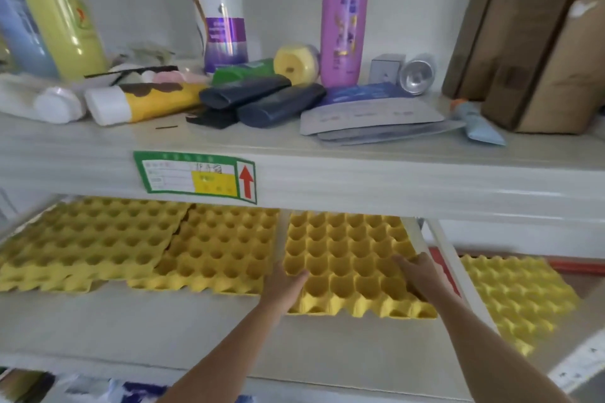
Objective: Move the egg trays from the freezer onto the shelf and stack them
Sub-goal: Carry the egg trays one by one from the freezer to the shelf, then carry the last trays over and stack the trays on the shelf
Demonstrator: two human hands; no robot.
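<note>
A yellow egg tray (350,258) lies on the lower shelf (131,330) at the right. My left hand (284,285) grips its left edge and my right hand (415,271) grips its right edge, thumbs on top. Two more yellow trays sit on the same shelf: one in the middle (219,249) and one at the left (88,239), whose right edge overlaps the middle tray. Another yellow tray (520,298) lies lower down, beyond the shelf's right end.
The upper shelf (294,147) holds bottles, tubes, packets and a metal can. Brown cardboard boxes (537,36) lean at its right end. A green and yellow label (193,178) is stuck on the upper shelf's front edge. The front half of the lower shelf is bare.
</note>
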